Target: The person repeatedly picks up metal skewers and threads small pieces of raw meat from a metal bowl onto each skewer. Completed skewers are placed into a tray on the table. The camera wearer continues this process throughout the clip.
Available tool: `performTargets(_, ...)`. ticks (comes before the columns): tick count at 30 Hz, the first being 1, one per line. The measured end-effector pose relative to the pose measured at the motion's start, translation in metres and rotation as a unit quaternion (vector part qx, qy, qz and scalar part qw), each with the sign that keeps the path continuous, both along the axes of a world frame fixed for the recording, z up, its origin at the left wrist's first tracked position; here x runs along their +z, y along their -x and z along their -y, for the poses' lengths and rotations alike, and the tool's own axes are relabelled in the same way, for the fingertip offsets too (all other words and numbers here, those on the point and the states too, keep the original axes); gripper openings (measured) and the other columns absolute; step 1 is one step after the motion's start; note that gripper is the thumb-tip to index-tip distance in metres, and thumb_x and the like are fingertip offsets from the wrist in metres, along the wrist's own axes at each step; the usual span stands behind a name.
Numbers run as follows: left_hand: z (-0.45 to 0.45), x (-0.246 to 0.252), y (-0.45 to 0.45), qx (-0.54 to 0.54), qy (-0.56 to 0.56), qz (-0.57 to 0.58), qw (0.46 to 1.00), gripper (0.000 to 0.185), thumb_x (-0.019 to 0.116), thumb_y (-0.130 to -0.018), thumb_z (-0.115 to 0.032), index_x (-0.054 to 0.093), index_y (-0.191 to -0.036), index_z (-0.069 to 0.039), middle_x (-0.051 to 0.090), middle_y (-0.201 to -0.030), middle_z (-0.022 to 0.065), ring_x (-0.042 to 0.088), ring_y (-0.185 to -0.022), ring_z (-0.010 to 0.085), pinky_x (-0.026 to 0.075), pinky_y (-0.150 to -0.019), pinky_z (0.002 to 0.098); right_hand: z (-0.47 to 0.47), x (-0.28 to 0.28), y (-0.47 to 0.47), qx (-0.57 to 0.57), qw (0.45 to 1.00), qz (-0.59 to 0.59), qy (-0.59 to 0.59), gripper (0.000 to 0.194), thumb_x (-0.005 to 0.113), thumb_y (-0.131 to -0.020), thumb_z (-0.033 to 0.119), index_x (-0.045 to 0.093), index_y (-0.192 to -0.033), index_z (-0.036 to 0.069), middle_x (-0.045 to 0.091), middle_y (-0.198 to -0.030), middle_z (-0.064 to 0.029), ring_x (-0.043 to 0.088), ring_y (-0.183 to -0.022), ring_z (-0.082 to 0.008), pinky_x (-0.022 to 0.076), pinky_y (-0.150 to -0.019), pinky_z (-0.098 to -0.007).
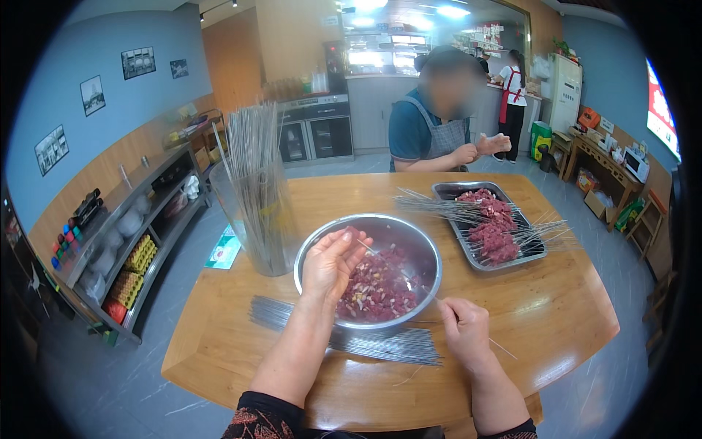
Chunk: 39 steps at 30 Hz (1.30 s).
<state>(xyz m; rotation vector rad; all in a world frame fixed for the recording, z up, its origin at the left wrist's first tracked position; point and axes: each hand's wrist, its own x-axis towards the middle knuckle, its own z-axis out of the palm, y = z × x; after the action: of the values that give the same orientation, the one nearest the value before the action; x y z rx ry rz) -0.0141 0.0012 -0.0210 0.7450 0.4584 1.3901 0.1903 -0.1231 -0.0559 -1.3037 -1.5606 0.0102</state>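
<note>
A steel bowl (437, 249) holds chopped red meat (378, 291) mixed with pale pieces. My left hand (329, 260) is over the bowl's left side, its fingers pinching a piece of meat (352, 231) at the tip of a thin metal skewer. My right hand (466, 326), at the bowl's lower right, grips the skewer's other end. Many metal skewers (384, 344) lie in a bundle under and in front of the bowl. A steel tray (471, 258) at the right bears skewered meat (496, 230), with skewer ends sticking out over both sides.
A tall clear container (227, 189) full of upright metal skewers (255, 142) stands left of the bowl on the wooden table (554, 307). A green and white packet (225, 249) lies beside it. Across the table sits a person in an apron (447, 134), hands raised near the tray.
</note>
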Motion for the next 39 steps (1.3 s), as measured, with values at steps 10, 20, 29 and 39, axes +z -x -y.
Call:
performTargets(10, 0.002, 0.001, 0.001, -0.002, -0.018, -0.039, 0.999, 0.011, 0.058, -0.086, -0.006, 0.060, -0.092, 0.003, 0.063, -0.089, 0.0166, 0.064, -0.087, 0.0295, 0.056, -0.072, 0.0304, 0.002, 0.001, 0.003, 0.001, 1.000, 0.011, 0.012, 0.009, 0.059, -0.082, 0.008, 0.062, -0.076, 0.002, 0.058, -0.067, -0.0142, 0.058, -0.059, -0.0302, 0.0449, -0.054, -0.0359)
performTargets(20, 0.002, 0.000, 0.005, -0.010, -0.039, -0.079, 0.996, 0.015, 0.058, -0.086, -0.007, 0.061, -0.094, 0.005, 0.064, -0.086, 0.0173, 0.065, -0.084, 0.0279, 0.056, -0.071, 0.0311, 0.004, 0.004, 0.002, 0.013, 1.000, 0.014, 0.022, 0.010, 0.058, -0.082, 0.009, 0.061, -0.075, 0.002, 0.058, -0.066, -0.0139, 0.057, -0.058, -0.0303, 0.0444, -0.053, -0.0363)
performTargets(29, 0.003, -0.001, 0.010, -0.039, -0.057, -0.112, 0.991, 0.015, 0.055, -0.089, -0.011, 0.060, -0.097, 0.001, 0.064, -0.088, 0.0142, 0.064, -0.082, 0.0228, 0.054, -0.073, 0.0319, 0.003, 0.002, 0.003, 0.015, 0.999, 0.012, 0.032, 0.010, 0.060, -0.083, 0.010, 0.062, -0.076, 0.002, 0.059, -0.067, -0.0142, 0.058, -0.060, -0.0307, 0.0452, -0.054, -0.0366)
performTargets(39, 0.010, 0.012, 0.006, -0.077, -0.057, -0.027, 0.995, 0.019, 0.055, -0.090, -0.016, 0.059, -0.098, 0.001, 0.064, -0.092, 0.0156, 0.064, -0.086, 0.0258, 0.055, -0.072, 0.0326, 0.002, 0.001, 0.002, 0.001, 1.000, 0.023, 0.021, 0.009, 0.061, -0.082, 0.010, 0.062, -0.077, 0.003, 0.060, -0.068, -0.0143, 0.059, -0.060, -0.0304, 0.0463, -0.054, -0.0364)
